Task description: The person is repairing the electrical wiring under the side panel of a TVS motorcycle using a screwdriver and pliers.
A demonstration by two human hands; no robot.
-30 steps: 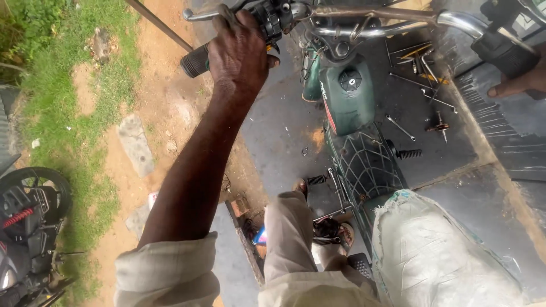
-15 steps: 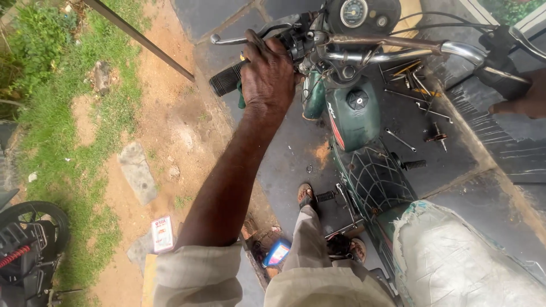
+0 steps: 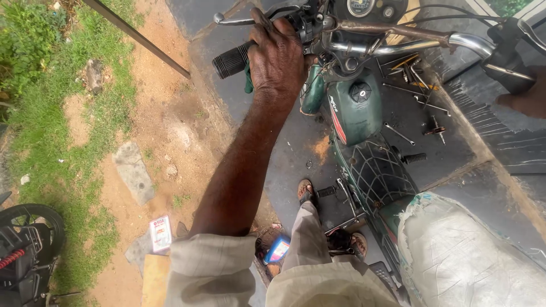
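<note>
Left hand [image 3: 277,54]: its fingers [image 3: 267,25] are wrapping over the left handlebar grip [image 3: 232,58] of the green motorcycle [image 3: 355,111], closing around the bar just inboard of the ribbed black rubber end

Right hand [image 3: 526,101]: it is showing only at the frame edge, near the right handlebar end [image 3: 509,57]; I cannot tell whether its fingers are closing on anything, though it seems to be resting by the grip

Motorcycle: it is standing on the dark concrete floor [image 3: 290,148], between the person's legs, with the tank [image 3: 355,105] directly below the handlebar and a net-covered seat behind it

Handling: the machine is looking heavy and rigid, likely to tip sideways if unsupported; the ribbed rubber grips are giving the surest, least slippery hold, while the chrome bar [image 3: 409,45] is looking slick

Nearby: spanners [image 3: 398,133] and small tools are lying scattered on the floor to the right of the tank; a foot in a sandal [image 3: 306,190] is planting beside the footpeg [image 3: 326,191]
</note>
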